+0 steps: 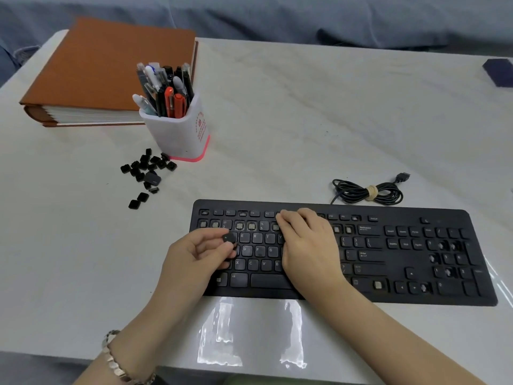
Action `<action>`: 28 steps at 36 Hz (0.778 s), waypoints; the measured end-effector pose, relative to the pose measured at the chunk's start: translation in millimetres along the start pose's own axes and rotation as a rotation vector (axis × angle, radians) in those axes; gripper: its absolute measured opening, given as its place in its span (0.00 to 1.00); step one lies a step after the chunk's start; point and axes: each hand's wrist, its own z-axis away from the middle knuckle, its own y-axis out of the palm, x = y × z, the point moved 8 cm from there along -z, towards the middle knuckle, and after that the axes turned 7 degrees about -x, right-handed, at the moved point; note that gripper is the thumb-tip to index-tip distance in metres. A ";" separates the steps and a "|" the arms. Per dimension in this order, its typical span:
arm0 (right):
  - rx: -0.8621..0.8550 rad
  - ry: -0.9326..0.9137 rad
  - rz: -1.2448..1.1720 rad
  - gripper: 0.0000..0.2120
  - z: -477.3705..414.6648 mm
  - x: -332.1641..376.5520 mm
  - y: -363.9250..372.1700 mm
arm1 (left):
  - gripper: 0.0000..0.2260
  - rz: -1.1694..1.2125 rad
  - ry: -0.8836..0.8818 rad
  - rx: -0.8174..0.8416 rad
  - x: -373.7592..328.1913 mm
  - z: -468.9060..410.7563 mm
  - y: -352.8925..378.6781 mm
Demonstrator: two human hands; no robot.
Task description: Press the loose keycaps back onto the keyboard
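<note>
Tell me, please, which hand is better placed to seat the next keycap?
The left hand: it pinches a keycap over the keyboard, near bare sockets in the number row. The right hand rests on the keys with nothing visible in its grip.

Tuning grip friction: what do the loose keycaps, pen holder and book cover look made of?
Loose keycaps: hard black plastic, matte, crisp moulded edges. Pen holder: probably plastic, smooth white walls, translucent pink base. Book cover: orange-brown, matte, no glare; cloth or leatherette, cannot tell.
</note>
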 end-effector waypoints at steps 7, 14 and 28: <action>0.102 0.169 -0.236 0.20 -1.9 -4.5 -7.5 | 0.10 -0.048 0.037 -0.005 -7.1 1.6 0.8; 0.360 0.677 -1.023 0.19 22.3 -3.6 -15.0 | 0.12 -0.222 0.165 0.142 -20.3 6.3 33.0; 0.330 0.582 -0.828 0.21 40.4 -49.7 -49.3 | 0.14 -0.320 0.180 0.385 -11.5 30.5 102.0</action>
